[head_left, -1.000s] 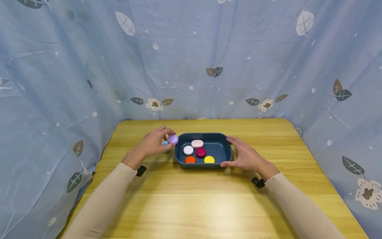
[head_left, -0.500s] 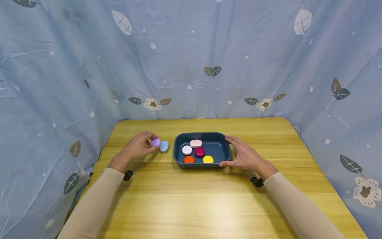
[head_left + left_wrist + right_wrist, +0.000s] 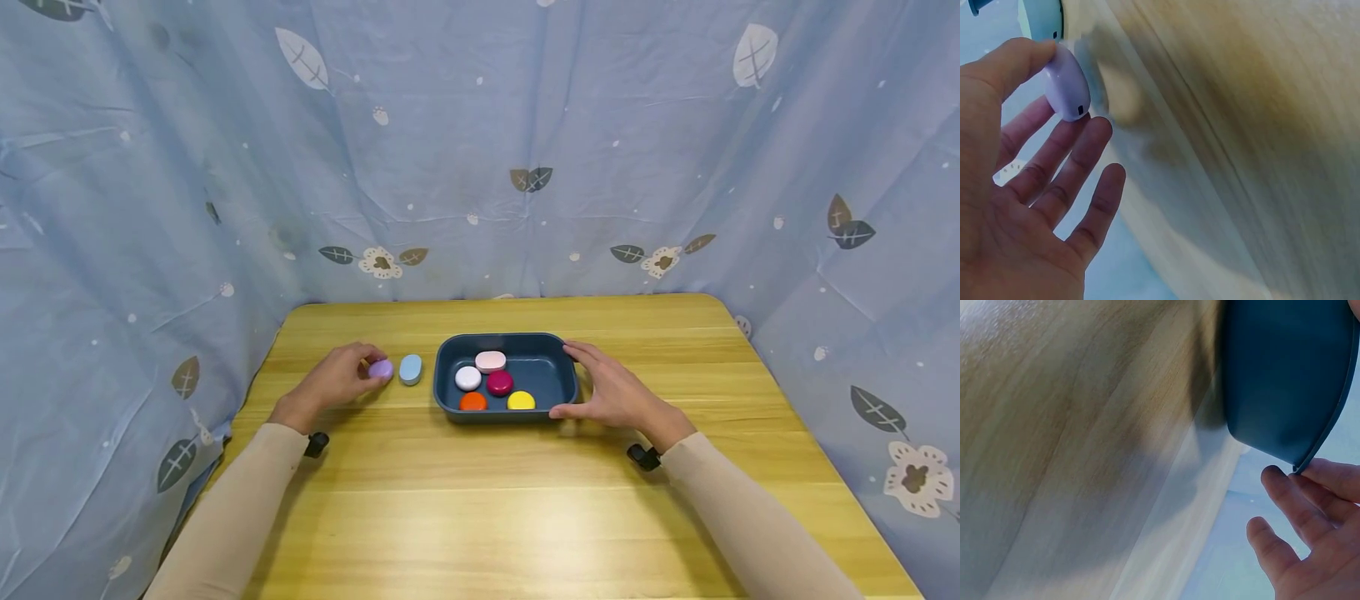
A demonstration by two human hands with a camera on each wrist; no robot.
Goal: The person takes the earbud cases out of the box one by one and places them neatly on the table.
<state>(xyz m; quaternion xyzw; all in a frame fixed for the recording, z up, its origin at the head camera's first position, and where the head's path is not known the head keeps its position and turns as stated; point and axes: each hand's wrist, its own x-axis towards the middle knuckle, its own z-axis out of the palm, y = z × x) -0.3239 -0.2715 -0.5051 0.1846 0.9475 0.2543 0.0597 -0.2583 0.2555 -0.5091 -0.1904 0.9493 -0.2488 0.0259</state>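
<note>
My left hand [image 3: 335, 380] pinches a smooth, round purple piece [image 3: 380, 370] between thumb and fingertips, low over the wooden table. In the left wrist view the purple piece [image 3: 1067, 84] stands tilted, with a small dark slot in its side; the other fingers spread below it. Just right of it on the table lies an oval light blue piece [image 3: 410, 370]. My right hand [image 3: 619, 388] holds the right end of a dark blue tray [image 3: 551, 377], thumb at the near corner and fingertips at the far corner. In the right wrist view, fingertips touch the rim of the tray [image 3: 1288, 381].
Inside the tray, toward its left and front, are a pink oval piece [image 3: 491, 361], a white round one [image 3: 468, 378], a dark red one [image 3: 500, 383], an orange one [image 3: 473, 402] and a yellow one [image 3: 521, 401]. A patterned blue curtain [image 3: 435, 150] surrounds the table [image 3: 480, 517].
My left hand has moved left and down with the purple piece, away from the tray's left end, passing the light blue piece and uncovering it. My right hand stays at the tray.
</note>
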